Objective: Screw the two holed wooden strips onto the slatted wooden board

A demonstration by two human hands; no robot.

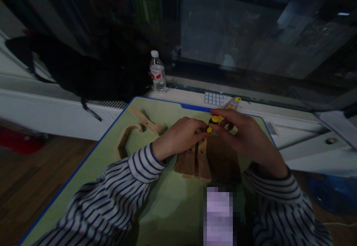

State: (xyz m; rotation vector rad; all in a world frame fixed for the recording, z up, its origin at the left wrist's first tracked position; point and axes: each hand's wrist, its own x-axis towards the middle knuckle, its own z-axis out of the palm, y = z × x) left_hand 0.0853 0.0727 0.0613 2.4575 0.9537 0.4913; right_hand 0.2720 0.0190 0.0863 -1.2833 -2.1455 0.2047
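Note:
My right hand is closed around a small yellow and black screwdriver, held over a group of flat wooden pieces on the green mat. My left hand rests with curled fingers on the top of those wooden pieces, its fingertips pinched near the screwdriver's tip. Whether it grips a small part there is hidden. Both arms wear blue and white striped sleeves.
A curved wooden arc and a long wooden bar lie on the mat's far left. A water bottle stands on the white sill behind. A blue grid sheet and a small clear bag lie beyond the mat's far edge.

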